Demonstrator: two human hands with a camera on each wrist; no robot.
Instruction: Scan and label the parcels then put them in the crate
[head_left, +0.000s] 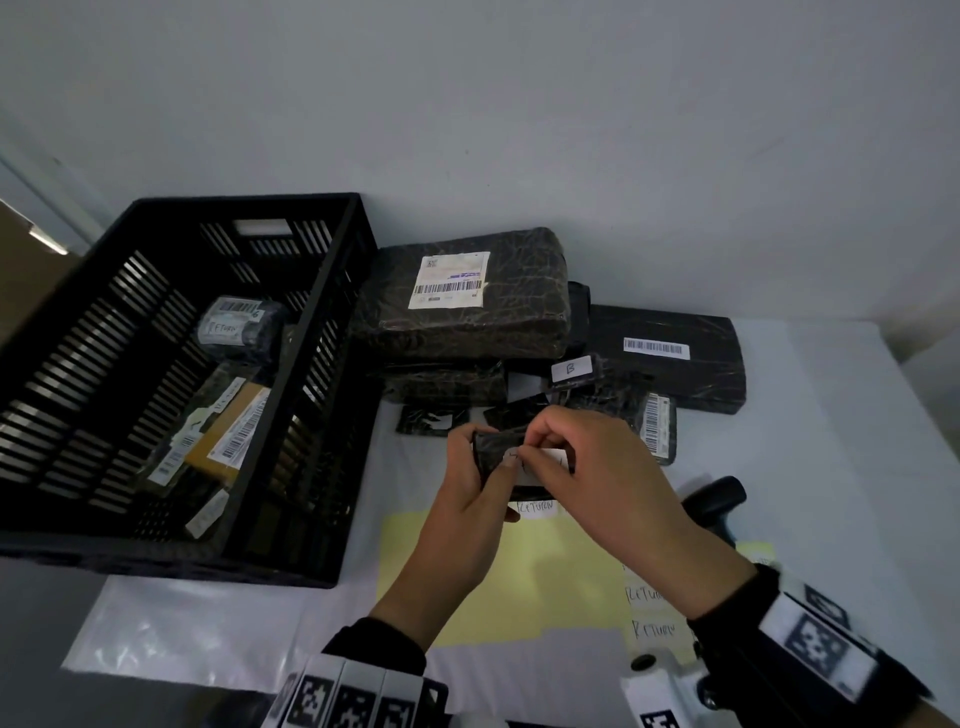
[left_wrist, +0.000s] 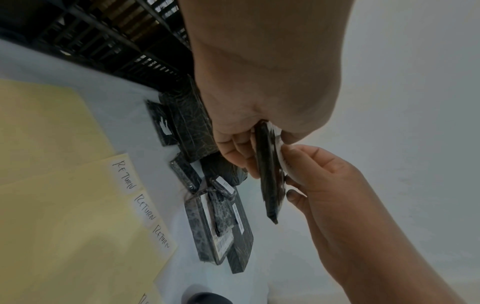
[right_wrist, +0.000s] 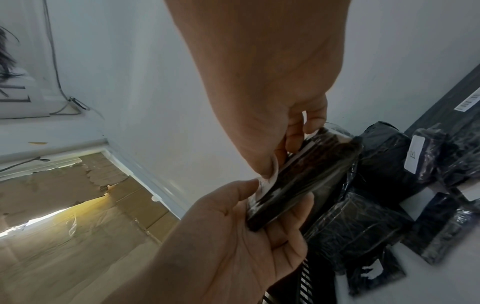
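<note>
Left hand (head_left: 462, 499) wrapped round a small black parcel (head_left: 496, 452), held up off the counter (head_left: 831, 415). Right hand (head_left: 597, 467) pinching a white label (head_left: 535, 460) against its face. Below, yellow sheet (head_left: 493, 582) with handwritten RETURN stickers (head_left: 652, 613) along the edge. Black scanner (head_left: 719, 501) just right of the hands. Further back, pile of wrapped parcels (head_left: 467, 296). Black crate (head_left: 171, 374) on the left, several labelled parcels already inside.
</note>
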